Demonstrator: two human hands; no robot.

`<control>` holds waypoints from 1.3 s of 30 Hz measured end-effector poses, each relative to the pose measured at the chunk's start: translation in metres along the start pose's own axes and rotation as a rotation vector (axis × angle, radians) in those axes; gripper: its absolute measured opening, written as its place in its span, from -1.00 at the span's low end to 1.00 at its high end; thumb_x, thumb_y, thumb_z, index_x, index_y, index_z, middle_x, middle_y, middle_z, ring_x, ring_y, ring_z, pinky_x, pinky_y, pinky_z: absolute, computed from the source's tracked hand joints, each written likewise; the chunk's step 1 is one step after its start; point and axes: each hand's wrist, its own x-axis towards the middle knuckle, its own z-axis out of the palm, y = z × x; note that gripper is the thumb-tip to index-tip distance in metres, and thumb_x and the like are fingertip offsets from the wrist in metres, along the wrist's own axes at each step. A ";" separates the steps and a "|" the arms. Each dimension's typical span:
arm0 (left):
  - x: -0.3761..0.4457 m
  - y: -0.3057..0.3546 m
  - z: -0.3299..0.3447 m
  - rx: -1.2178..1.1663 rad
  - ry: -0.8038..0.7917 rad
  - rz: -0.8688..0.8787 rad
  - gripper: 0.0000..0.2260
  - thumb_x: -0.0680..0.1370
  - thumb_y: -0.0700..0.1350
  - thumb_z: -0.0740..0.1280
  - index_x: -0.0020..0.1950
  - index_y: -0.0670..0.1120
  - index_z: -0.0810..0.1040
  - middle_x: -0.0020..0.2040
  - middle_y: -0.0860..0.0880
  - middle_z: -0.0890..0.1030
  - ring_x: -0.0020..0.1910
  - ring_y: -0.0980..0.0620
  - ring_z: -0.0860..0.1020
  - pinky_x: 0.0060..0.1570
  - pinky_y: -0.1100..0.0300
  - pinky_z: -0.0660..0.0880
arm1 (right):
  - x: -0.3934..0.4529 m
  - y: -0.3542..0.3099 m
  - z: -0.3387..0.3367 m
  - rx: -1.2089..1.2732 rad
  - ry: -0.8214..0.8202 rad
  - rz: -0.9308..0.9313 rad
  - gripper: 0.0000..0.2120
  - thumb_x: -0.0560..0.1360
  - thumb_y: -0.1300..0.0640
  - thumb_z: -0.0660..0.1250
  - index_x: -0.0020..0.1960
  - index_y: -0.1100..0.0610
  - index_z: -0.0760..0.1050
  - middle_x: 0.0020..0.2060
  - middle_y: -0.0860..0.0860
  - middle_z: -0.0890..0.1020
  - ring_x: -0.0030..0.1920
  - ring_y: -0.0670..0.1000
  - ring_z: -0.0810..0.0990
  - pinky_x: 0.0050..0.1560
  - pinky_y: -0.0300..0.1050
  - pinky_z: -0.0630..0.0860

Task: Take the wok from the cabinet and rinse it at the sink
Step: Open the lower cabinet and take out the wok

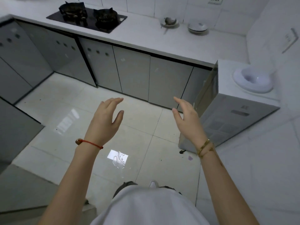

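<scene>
Hands up and empty, both of them, held out over the floor with palms turned toward each other. The left hand [105, 118] has its fingers straight and loose, thumb spread, gripping nothing; the right hand [186, 117] mirrors it, fingers extended, nothing in it either. That spacing looks like a reach being set up for something wide, though that is my reading, not a thing shown.

And the wok? Nowhere in view. No sink in sight either. Beyond the fingertips runs a row of cabinet doors [133, 70], flat grey panels with a dull sheen, all closed along that front, so the wok is presumably behind one of them. Just past the right hand's fingers a door [207, 90] stands swung open, edge-on and glossy, catching reflections; what lies behind it is hidden.

Further beyond the left hand, a white countertop [146, 38] carries a black glass hob [86, 19] with two dark, heavy burner grates. Beyond the right hand sit a small dish with a spoon [169, 22] and a shallow bowl [197, 28]. To the outside of the right hand a low grey appliance [235, 114] carries a round white basin [253, 80], smooth and glossy.

Below both wrists, pale glazed floor tiles [138, 127] shine, with a small wet patch [119, 159] near the person's feet. The task looks barely begun.
</scene>
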 end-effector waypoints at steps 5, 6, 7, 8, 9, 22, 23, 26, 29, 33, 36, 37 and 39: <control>0.049 -0.014 0.010 0.015 0.019 -0.085 -0.64 0.61 -0.12 0.24 0.42 -0.10 0.41 0.35 -0.05 0.50 0.40 -0.05 0.38 0.42 -0.14 0.29 | 0.073 0.009 0.010 0.001 -0.071 -0.043 -0.59 0.65 0.08 0.13 0.48 0.11 0.30 0.42 0.01 0.40 0.46 -0.02 0.28 0.46 -0.17 0.16; 0.059 -0.018 0.012 0.019 0.021 -0.101 -0.64 0.62 -0.12 0.24 0.42 -0.10 0.40 0.35 -0.05 0.50 0.40 -0.04 0.38 0.42 -0.14 0.29 | 0.086 0.011 0.014 -0.002 -0.082 -0.049 -0.60 0.65 0.08 0.13 0.48 0.11 0.30 0.42 0.01 0.41 0.46 -0.03 0.29 0.43 -0.21 0.14; 0.069 -0.023 0.015 0.019 0.023 -0.113 -0.64 0.62 -0.11 0.24 0.42 -0.09 0.40 0.35 -0.04 0.50 0.40 -0.04 0.38 0.42 -0.14 0.29 | 0.099 0.012 0.018 -0.006 -0.090 -0.055 -0.60 0.65 0.09 0.13 0.47 0.11 0.31 0.42 0.01 0.41 0.45 -0.03 0.29 0.42 -0.23 0.13; 0.079 -0.029 0.017 0.019 0.023 -0.123 -0.64 0.62 -0.11 0.23 0.42 -0.09 0.40 0.35 -0.04 0.50 0.40 -0.04 0.38 0.42 -0.14 0.29 | 0.112 0.014 0.023 -0.011 -0.099 -0.057 -0.60 0.65 0.09 0.13 0.47 0.11 0.31 0.42 0.01 0.41 0.45 -0.03 0.29 0.41 -0.24 0.13; 0.089 -0.035 0.020 0.017 0.022 -0.134 -0.64 0.62 -0.11 0.23 0.43 -0.08 0.40 0.36 -0.04 0.49 0.40 -0.04 0.37 0.42 -0.14 0.29 | 0.124 0.015 0.028 -0.013 -0.107 -0.057 -0.60 0.65 0.09 0.13 0.47 0.11 0.31 0.42 0.01 0.41 0.45 -0.03 0.29 0.41 -0.24 0.14; 0.275 -0.163 0.009 -0.006 0.000 -0.155 -0.65 0.62 -0.11 0.23 0.42 -0.06 0.40 0.33 -0.01 0.50 0.34 0.03 0.40 0.41 -0.12 0.29 | 0.328 -0.021 0.117 0.039 -0.135 -0.014 -0.59 0.65 0.10 0.13 0.48 0.12 0.30 0.42 0.01 0.40 0.45 -0.02 0.29 0.46 -0.15 0.18; 0.290 -0.174 0.004 -0.003 -0.003 -0.150 -0.65 0.62 -0.11 0.23 0.42 -0.06 0.40 0.33 -0.01 0.50 0.34 0.03 0.40 0.41 -0.12 0.28 | 0.345 -0.027 0.124 0.043 -0.130 -0.011 -0.59 0.65 0.10 0.13 0.48 0.12 0.30 0.42 0.01 0.40 0.45 -0.03 0.29 0.45 -0.17 0.17; 0.337 -0.207 -0.004 0.016 -0.017 -0.129 -0.65 0.61 -0.12 0.24 0.41 -0.08 0.40 0.32 -0.02 0.51 0.34 0.00 0.40 0.41 -0.11 0.29 | 0.391 -0.041 0.144 0.049 -0.119 0.008 -0.59 0.65 0.10 0.13 0.48 0.11 0.29 0.42 0.00 0.39 0.46 -0.03 0.28 0.42 -0.23 0.12; 0.379 -0.233 -0.006 0.034 -0.046 -0.108 -0.65 0.61 -0.11 0.24 0.41 -0.08 0.41 0.31 -0.03 0.52 0.34 -0.02 0.41 0.40 -0.07 0.30 | 0.427 -0.045 0.158 0.052 -0.107 0.027 -0.60 0.65 0.11 0.14 0.47 0.13 0.30 0.42 0.02 0.40 0.46 -0.01 0.28 0.45 -0.18 0.15; 0.426 -0.255 0.000 0.009 -0.109 -0.085 -0.64 0.61 -0.11 0.23 0.42 -0.07 0.40 0.33 -0.03 0.51 0.37 -0.04 0.39 0.40 -0.12 0.30 | 0.466 -0.045 0.167 0.039 -0.076 0.080 -0.60 0.65 0.12 0.14 0.47 0.14 0.31 0.42 0.04 0.40 0.46 0.00 0.28 0.44 -0.20 0.13; 0.458 -0.264 0.007 -0.014 -0.135 -0.060 -0.65 0.61 -0.12 0.24 0.41 -0.08 0.41 0.32 -0.04 0.52 0.38 -0.05 0.40 0.39 -0.14 0.30 | 0.492 -0.041 0.170 0.044 -0.054 0.119 -0.60 0.65 0.11 0.13 0.48 0.13 0.30 0.43 0.03 0.38 0.47 -0.01 0.26 0.42 -0.24 0.09; 0.468 -0.266 0.010 -0.019 -0.144 -0.051 -0.65 0.61 -0.12 0.24 0.40 -0.09 0.41 0.32 -0.05 0.52 0.37 -0.06 0.40 0.39 -0.14 0.30 | 0.500 -0.039 0.172 0.044 -0.050 0.130 -0.59 0.65 0.11 0.13 0.48 0.13 0.30 0.44 0.03 0.37 0.48 -0.01 0.25 0.42 -0.24 0.08; 0.488 -0.269 0.016 -0.029 -0.160 -0.028 -0.64 0.61 -0.12 0.24 0.40 -0.10 0.41 0.32 -0.05 0.52 0.36 -0.06 0.40 0.39 -0.14 0.30 | 0.514 -0.035 0.174 0.044 -0.044 0.145 -0.59 0.65 0.10 0.13 0.48 0.12 0.29 0.44 0.02 0.37 0.47 -0.02 0.26 0.42 -0.24 0.09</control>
